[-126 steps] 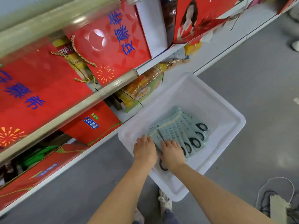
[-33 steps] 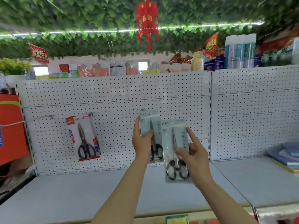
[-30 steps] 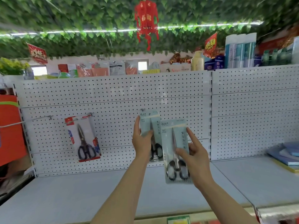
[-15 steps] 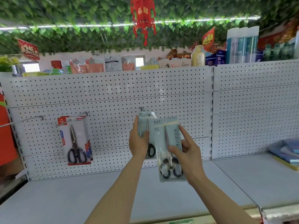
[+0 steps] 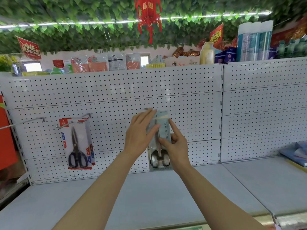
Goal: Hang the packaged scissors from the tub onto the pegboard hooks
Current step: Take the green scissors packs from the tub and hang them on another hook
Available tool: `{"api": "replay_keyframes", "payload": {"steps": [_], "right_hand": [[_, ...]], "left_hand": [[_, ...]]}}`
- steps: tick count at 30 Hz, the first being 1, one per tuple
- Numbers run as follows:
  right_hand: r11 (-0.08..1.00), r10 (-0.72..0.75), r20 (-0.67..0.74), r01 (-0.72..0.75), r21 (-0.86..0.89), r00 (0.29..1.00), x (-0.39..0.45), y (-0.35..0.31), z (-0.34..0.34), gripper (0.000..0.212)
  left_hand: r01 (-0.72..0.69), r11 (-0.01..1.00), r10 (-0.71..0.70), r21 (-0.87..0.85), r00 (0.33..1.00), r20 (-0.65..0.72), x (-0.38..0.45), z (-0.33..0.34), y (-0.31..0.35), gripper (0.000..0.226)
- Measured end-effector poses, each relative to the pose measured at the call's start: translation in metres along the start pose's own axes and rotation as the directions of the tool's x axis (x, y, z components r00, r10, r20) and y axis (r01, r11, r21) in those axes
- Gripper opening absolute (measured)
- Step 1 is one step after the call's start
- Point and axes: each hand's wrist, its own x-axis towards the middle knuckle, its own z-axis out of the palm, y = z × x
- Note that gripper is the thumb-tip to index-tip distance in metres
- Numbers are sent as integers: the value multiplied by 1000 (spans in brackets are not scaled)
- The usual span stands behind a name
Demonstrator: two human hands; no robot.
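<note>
At the far left an orange-red panel (image 5: 6, 133) borders the white pegboard (image 5: 116, 90). A long bare hook (image 5: 25, 122) sticks out from the board near that edge. Just to its right, red-carded packs of black-handled scissors (image 5: 78, 145) hang from two more hooks, one pack in front of another.

Towards the middle, your left hand (image 5: 141, 138) is raised in front of the board with its fingers straight and spread, lying flat across the upper left part of the pale blue-green scissors pack (image 5: 160, 143). Nothing is curled around it; the hand is relaxed and only touches or presses the pack. The pack stands upright against the pegboard, its top near a small hook (image 5: 147, 109) that shows just above your fingertips. You cannot tell from this view whether the pack is already threaded on that hook, nor whether a second pack sits behind it.

Your right hand (image 5: 176, 145) holds the same pack from its right side: the thumb pinches the front of the card at mid-height, the forefinger runs up along the right edge, and the other fingers curl behind.

Below, the grey shelf (image 5: 149, 196) runs across. At the far right of it lies a stack of blue packets (image 5: 297, 155).
</note>
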Motion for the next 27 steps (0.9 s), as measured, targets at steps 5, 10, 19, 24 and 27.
{"api": "replay_keyframes", "payload": {"steps": [5, 10, 19, 24, 27], "right_hand": [[998, 27, -22, -26, 52, 999, 7, 11, 0, 72], [998, 45, -36, -43, 51, 998, 12, 25, 2, 71], [985, 1, -25, -5, -175, 1000, 39, 40, 3, 70], [936, -44, 22, 50, -349, 999, 40, 40, -9, 66], [848, -90, 27, 90, -522, 996, 30, 34, -22, 66]], "left_hand": [[-15, 995, 17, 100, 1000, -13, 8, 12, -4, 62], [29, 991, -36, 128, 998, 55, 16, 21, -7, 66], [65, 983, -87, 169, 988, 129, 28, 33, -22, 70], [45, 980, -79, 192, 982, 172, 26, 31, -20, 77], [53, 977, -88, 208, 982, 164, 18, 26, -16, 85]]}}
